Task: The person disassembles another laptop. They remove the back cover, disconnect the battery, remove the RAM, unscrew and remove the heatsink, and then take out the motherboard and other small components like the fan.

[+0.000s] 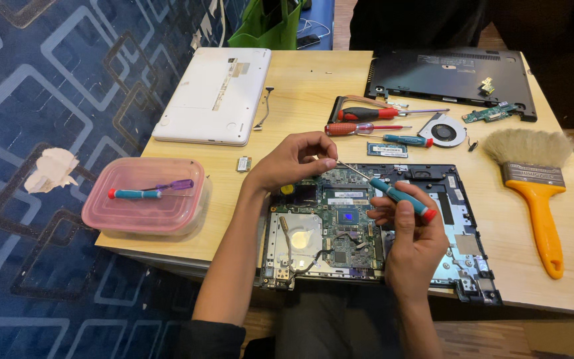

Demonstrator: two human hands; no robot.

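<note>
Teal screwdriver: right hand closed round its handle, left hand pinching its tip, above one opened laptop.

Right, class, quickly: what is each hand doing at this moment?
Left hand: fingers pinched on the screwdriver shaft near its tip.
Right hand: closed on the teal handle of the screwdriver, above the opened laptop.

wooden table | blue patterned carpet | wood floor
</note>
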